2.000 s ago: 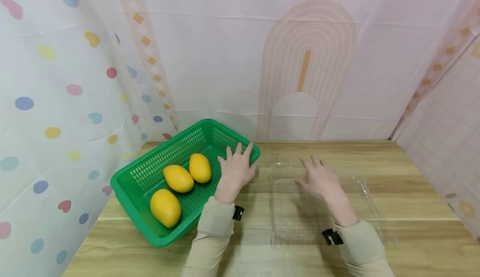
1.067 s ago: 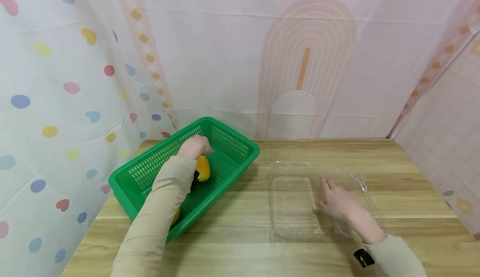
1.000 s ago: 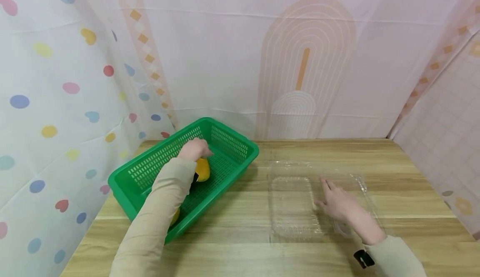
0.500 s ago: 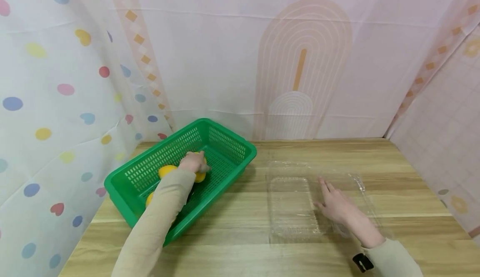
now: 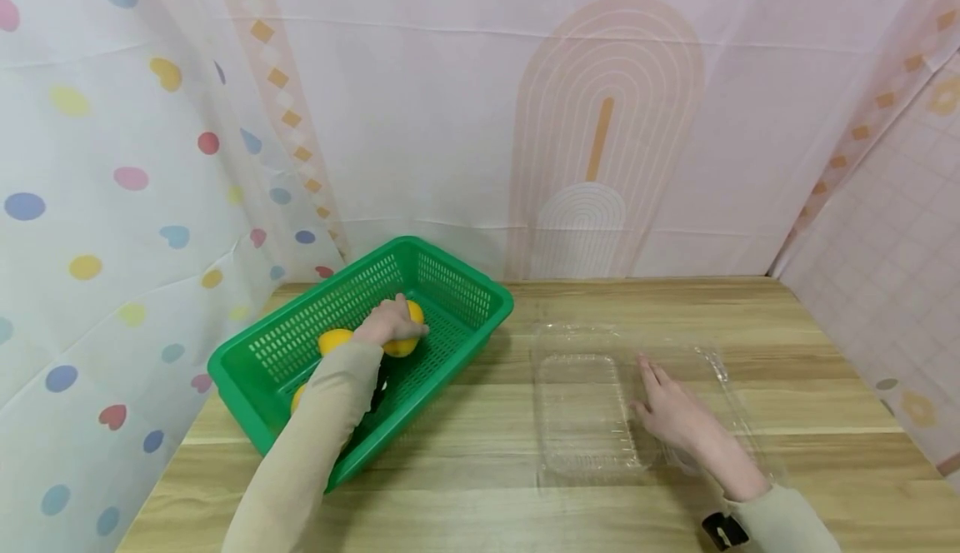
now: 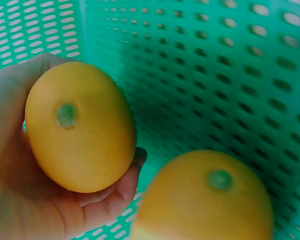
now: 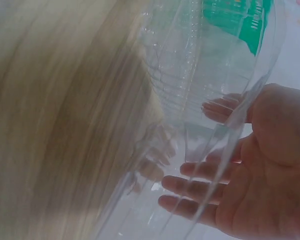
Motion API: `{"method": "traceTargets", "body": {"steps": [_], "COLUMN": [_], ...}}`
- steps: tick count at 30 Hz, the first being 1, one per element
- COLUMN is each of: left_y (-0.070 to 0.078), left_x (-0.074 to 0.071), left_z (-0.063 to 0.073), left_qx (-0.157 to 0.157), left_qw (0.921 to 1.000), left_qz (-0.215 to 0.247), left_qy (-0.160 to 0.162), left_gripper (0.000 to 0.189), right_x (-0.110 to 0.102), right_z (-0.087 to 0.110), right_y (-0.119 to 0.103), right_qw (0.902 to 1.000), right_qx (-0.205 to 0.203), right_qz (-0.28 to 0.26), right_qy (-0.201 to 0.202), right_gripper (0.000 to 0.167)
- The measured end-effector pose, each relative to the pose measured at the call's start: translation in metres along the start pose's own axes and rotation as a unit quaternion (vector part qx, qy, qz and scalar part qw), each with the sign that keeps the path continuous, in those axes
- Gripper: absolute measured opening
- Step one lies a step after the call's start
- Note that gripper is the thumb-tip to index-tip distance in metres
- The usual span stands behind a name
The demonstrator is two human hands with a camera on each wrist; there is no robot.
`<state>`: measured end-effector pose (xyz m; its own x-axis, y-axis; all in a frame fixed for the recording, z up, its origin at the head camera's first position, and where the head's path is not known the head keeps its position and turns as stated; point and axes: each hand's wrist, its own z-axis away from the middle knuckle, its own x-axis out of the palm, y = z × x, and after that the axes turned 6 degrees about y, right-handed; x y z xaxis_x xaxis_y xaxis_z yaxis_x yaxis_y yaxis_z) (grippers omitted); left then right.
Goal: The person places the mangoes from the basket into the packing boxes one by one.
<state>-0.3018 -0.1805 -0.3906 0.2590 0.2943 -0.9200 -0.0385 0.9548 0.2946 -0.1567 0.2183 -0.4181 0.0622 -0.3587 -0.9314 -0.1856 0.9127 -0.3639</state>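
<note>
In the green basket (image 5: 457, 269), my left hand (image 5: 382, 323) grips a yellow mango (image 5: 402, 346). In the left wrist view its fingers and thumb curl round that mango (image 6: 82, 142), whose greenish stem end faces the camera. A second mango (image 6: 202, 205) lies close beside it, apart from the fingers. The sleeve partly hides a third mango (image 5: 297, 398) in the head view. My right hand (image 5: 675, 411) is at the clear plastic clamshell container (image 5: 581, 411), which lies opened out on the table. Its fingers (image 7: 202, 191) are extended and show through the plastic in the right wrist view.
The wooden table (image 5: 465, 445) carries both the basket and the container. Behind it hangs a patterned cloth backdrop (image 5: 420, 120), and a dotted cloth (image 5: 90, 311) closes off the left side. The basket's raised perforated walls surround the left hand.
My left hand has moved left from the basket's right rim down to the mangoes and taken hold of one, which has shifted slightly. The right hand moved right and lower, then stayed over the container.
</note>
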Motion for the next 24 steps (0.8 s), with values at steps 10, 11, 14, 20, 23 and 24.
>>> {"method": "traceTargets", "body": {"steps": [10,11,14,20,23,24], "left_y": [0.028,0.032,0.048,0.083,0.101,0.107], "left_x": [-0.016,-0.018,-0.024,-0.029,-0.028,-0.027], "left_z": [0.018,0.022,0.032,0.051,0.06,0.062], "left_qx": [0.038,0.042,0.053,0.081,0.098,0.105], "left_qw": [0.9957,0.9945,0.9899,0.9786,0.9751,0.9745], "left_qz": [0.027,0.029,0.035,0.027,0.023,0.023], "left_qy": [0.08,0.091,0.127,0.187,0.198,0.197], "left_gripper": [0.088,0.088,0.089,0.085,0.082,0.08], "right_x": [0.006,0.006,0.007,0.007,0.007,0.007], "right_z": [-0.004,-0.005,-0.007,-0.009,-0.011,-0.011], "right_y": [-0.002,-0.002,-0.003,-0.005,-0.006,-0.006], "right_qw": [0.999,0.9988,0.9984,0.9978,0.9978,0.9978], "right_qx": [0.01,0.011,0.014,0.025,0.03,0.03], "right_qz": [-0.005,-0.002,0.004,0.004,-0.001,-0.005], "right_qy": [0.044,0.048,0.055,0.061,0.059,0.059], "right_gripper": [0.06,0.059,0.057,0.055,0.056,0.056]}}
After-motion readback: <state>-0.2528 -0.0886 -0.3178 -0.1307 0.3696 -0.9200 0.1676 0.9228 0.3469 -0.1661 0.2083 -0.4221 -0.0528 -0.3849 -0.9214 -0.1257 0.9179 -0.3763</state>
